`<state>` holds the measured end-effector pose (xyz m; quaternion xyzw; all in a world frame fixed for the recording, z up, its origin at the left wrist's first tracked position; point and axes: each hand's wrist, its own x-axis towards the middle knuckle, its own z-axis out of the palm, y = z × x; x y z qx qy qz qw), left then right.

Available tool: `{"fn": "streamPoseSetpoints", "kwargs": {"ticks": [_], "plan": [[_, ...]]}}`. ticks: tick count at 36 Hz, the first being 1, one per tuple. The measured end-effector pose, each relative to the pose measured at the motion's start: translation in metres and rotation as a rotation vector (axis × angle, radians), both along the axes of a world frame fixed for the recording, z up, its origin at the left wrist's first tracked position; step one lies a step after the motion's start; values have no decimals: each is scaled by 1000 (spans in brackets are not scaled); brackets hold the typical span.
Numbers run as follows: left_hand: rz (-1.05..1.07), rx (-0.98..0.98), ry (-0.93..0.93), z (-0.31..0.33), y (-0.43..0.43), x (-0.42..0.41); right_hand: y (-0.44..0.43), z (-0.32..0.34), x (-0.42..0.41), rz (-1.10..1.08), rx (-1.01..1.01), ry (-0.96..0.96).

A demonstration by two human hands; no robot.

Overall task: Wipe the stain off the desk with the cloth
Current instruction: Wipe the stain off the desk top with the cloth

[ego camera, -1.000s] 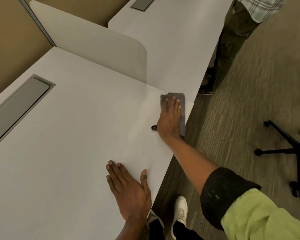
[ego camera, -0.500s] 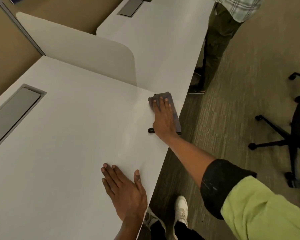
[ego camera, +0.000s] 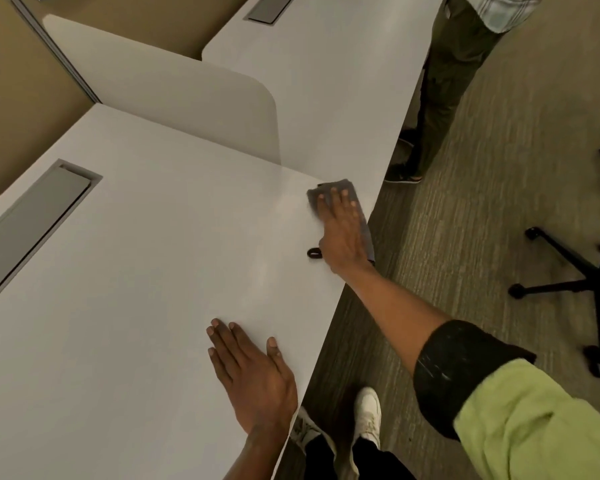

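Observation:
A grey cloth lies flat on the white desk near its right edge. My right hand presses down on the cloth with fingers spread, covering most of it. A small black loop pokes out beside my thumb. My left hand rests flat on the desk near the front edge, palm down, holding nothing. No stain is visible on the desk; a faint sheen runs left of the cloth.
A grey cable tray is set into the desk at left. A rounded divider panel separates a second desk. A person stands by that desk. An office chair base is at right on the carpet.
My right hand and the cloth have slid slightly along the desk near its right edge. My left hand has stayed flat in place. The view has shifted a little.

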<state>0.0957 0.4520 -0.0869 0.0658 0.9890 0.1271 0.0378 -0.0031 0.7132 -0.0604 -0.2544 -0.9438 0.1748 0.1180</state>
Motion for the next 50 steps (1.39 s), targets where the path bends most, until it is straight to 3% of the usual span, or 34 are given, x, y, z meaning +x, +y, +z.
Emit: {"fn": "streamPoseSetpoints", "kwargs": {"ticks": [5, 10, 13, 20, 24, 26, 31, 37, 44, 50], "plan": [[4, 8, -16, 3, 1, 0, -44, -1, 7, -140, -46, 14], [3, 9, -19, -1, 1, 0, -96, -13, 60, 235, -74, -12], [9, -1, -6, -4, 2, 0, -81, -13, 65, 320, -34, -20], [5, -14, -6, -7, 0, 0, 0, 0, 5, -24, -11, -29], [0, -14, -6, -6, -1, 0, 3, 2, -9, -123, -10, -31], [1, -15, -15, -5, 0, 1, -17, 0, -2, -67, -35, -31], [7, 0, -4, -5, 2, 0, -89, -13, 41, 312, -45, 33], [7, -43, -12, -9, 1, 0, -68, -11, 8, 368, -9, -10], [-4, -63, -32, -8, -1, 0, -8, 6, -47, 65, -31, -60], [10, -42, -26, -7, 0, -1, -46, 5, -38, -381, -91, -28]]}}
